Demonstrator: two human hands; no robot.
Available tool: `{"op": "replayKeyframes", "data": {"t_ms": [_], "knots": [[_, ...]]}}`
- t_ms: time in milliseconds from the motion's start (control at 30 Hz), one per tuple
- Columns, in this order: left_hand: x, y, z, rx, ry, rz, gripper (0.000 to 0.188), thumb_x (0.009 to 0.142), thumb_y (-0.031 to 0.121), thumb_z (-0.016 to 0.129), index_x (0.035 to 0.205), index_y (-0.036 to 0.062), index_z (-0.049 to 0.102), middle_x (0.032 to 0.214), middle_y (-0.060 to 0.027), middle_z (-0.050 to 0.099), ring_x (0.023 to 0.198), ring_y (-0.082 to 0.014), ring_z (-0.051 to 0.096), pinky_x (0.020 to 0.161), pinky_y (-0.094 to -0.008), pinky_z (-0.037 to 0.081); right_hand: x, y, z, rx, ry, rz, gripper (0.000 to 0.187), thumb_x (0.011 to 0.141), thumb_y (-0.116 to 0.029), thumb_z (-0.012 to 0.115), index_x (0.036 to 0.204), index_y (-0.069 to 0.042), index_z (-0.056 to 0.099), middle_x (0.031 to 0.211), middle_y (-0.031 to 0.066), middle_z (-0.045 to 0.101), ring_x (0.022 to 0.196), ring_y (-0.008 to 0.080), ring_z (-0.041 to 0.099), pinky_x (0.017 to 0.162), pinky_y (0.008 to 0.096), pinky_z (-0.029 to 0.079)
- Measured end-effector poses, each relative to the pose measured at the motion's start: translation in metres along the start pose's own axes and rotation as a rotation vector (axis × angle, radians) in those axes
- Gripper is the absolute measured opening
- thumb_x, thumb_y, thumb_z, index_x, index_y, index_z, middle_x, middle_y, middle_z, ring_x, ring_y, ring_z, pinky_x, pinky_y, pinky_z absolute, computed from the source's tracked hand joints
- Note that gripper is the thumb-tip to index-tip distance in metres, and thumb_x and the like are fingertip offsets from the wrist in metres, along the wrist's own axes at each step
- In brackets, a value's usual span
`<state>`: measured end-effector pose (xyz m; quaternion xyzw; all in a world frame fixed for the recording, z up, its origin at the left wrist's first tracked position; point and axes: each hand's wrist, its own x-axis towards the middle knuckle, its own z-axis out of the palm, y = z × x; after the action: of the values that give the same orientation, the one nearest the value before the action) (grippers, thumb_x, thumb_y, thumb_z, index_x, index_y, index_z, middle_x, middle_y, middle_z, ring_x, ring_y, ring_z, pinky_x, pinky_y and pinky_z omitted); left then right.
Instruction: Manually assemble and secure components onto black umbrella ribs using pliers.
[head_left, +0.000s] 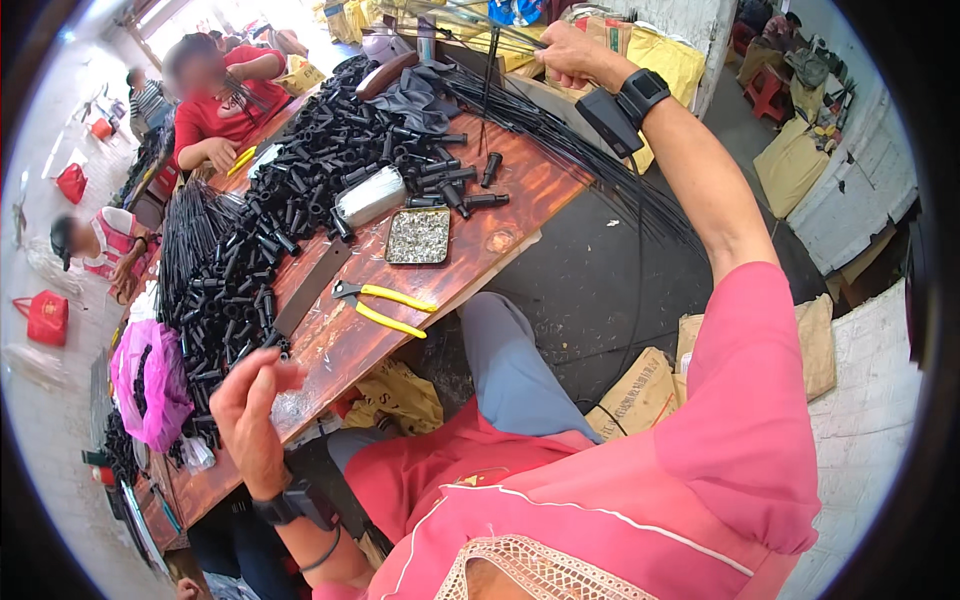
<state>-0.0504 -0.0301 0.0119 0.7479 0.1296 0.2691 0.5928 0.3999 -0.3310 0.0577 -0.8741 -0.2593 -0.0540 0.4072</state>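
Observation:
My right hand (575,52) is stretched out over the table's far right side, its fingers closed on thin black cables (490,28). My left hand (250,412) is raised by the near table edge, fingers loosely bent and apart, with nothing visible in it. Next to it spreads a large heap of black tubular plastic parts (300,185). Yellow-handled pincers (385,302) lie nearby, beside a long flat metal bar (312,290). A square tin (418,236) of small metal pieces sits near a clear plastic bundle (370,195).
More long black cables (600,165) hang over the wooden table's (500,240) right edge. A pink plastic bag (150,385) and a bundle of black cables (195,240) lie left. A co-worker in red (225,100) sits across. Cardboard (640,390) lies on the floor.

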Motion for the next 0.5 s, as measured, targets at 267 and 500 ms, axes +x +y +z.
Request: {"op": "replayKeyframes", "data": {"t_ms": [267, 500], "knots": [[0.139, 0.021, 0.222, 0.114, -0.587, 0.33, 0.024, 0.091, 0.011, 0.06, 0.11, -0.0025, 0.067, 0.105, -0.0081, 0.066, 0.097, -0.0169, 0.062, 0.082, -0.0276, 0.048, 0.033, 0.014, -0.009, -0.149, -0.035, 0.018, 0.022, 0.089, -0.014, 0.055, 0.073, 0.002, 0.059, 0.054, 0.007, 0.056, 0.038, 0.0126, 0.046, 0.032, 0.0302, 0.031], [0.206, -0.091, 0.387, 0.408, -0.49, 0.578, 0.049, 0.091, 0.029, 0.06, 0.136, 0.0107, 0.052, 0.149, -0.0242, 0.036, 0.144, -0.0431, 0.017, 0.115, -0.0506, 0.02, 0.019, 0.042, 0.001, -0.341, 0.079, -0.338, 0.026, 0.087, -0.019, 0.059, 0.078, 0.005, 0.062, 0.059, 0.0132, 0.059, 0.054, 0.0193, 0.06, 0.05, 0.0371, 0.045]]}}
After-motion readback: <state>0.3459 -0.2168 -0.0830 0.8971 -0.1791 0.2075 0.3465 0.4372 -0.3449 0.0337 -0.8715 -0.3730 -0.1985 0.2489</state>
